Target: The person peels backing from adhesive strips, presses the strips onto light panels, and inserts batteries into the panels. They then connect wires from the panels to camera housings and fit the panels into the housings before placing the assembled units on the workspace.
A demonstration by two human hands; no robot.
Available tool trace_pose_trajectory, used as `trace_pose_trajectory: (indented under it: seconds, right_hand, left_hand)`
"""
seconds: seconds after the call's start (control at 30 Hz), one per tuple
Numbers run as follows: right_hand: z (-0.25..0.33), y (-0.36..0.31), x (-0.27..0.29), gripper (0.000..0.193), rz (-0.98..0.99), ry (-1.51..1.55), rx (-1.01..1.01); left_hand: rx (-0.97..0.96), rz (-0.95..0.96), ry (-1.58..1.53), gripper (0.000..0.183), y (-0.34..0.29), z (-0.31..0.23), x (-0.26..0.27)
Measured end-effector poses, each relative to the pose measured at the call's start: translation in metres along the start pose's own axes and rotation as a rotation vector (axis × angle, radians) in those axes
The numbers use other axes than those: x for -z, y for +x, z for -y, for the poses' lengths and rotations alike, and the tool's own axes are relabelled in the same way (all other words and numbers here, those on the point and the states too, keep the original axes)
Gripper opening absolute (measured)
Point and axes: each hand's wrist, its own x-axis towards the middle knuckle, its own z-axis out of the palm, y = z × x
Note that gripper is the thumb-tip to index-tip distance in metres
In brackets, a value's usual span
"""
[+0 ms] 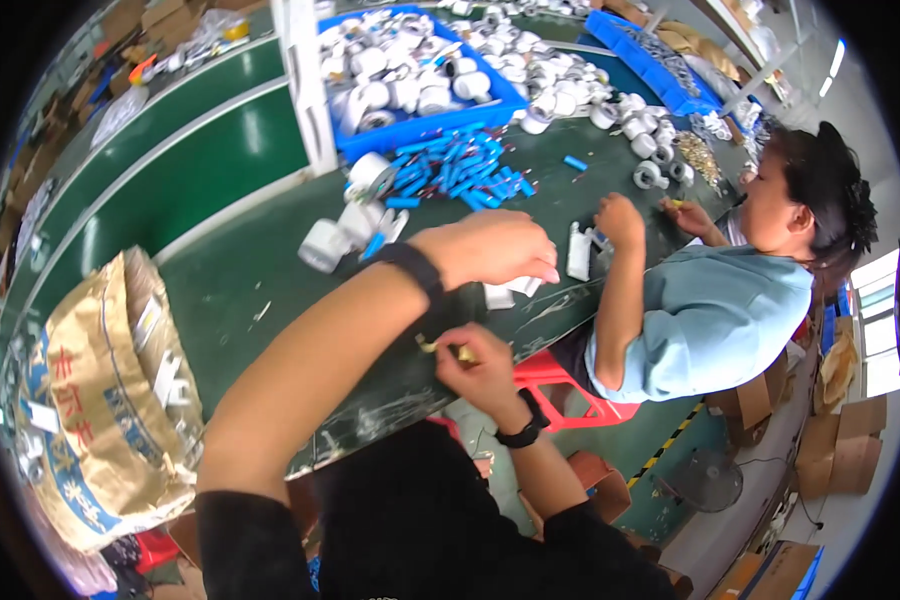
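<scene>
My left hand (492, 248) is over the table with its fingers curled down and pressed together. Just below it lie small white plastic pieces (511, 291); its fingertips are partly hidden, so what they hold cannot be made out. Closer to the table's front edge, my right hand (478, 368) pinches a small brass-coloured metal piece (465, 353), mostly covered by the fingers. Beyond my left hand sits a pile of blue cylindrical batteries (460, 165) with thin wires. White round plastic housings (326, 246) lie beside my left forearm.
A blue tray (425, 128) of white housings stands at the back, with more housings (560, 80) heaped beside it. At left is an open woven sack (95, 400) of white parts. A co-worker (710, 310) in light blue sits at right, hands over the same table (235, 340).
</scene>
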Motion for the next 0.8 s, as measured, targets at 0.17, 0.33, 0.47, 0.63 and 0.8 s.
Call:
trace_pose_trajectory:
  seconds: [0.17, 0.33, 0.47, 0.63, 0.8]
  right_hand:
    - [-0.002, -0.008, -0.005, 0.02, 0.015, -0.05, 0.019]
    - [-0.004, -0.007, -0.002, 0.019, 0.056, 0.05, -0.045]
    - [-0.011, -0.003, -0.001, 0.007, 0.166, 0.126, -0.035]
    - [-0.052, -0.036, 0.016, 0.033, -0.023, 0.162, -0.303]
    - [-0.024, -0.012, -0.006, 0.038, -0.039, 0.222, -0.328]
  left_hand:
    - [-0.272, 0.137, 0.149, 0.025, 0.088, 0.053, -0.058]
    - [-0.352, 0.058, 0.24, 0.036, 0.083, 0.082, -0.045]
    - [0.044, -0.116, 0.152, 0.038, 0.005, 0.042, 0.037]
    - [0.561, -0.48, 0.469, 0.038, -0.166, -0.008, 0.111]
    - [1.583, -0.434, 0.655, 0.044, -0.389, -0.056, 0.103]
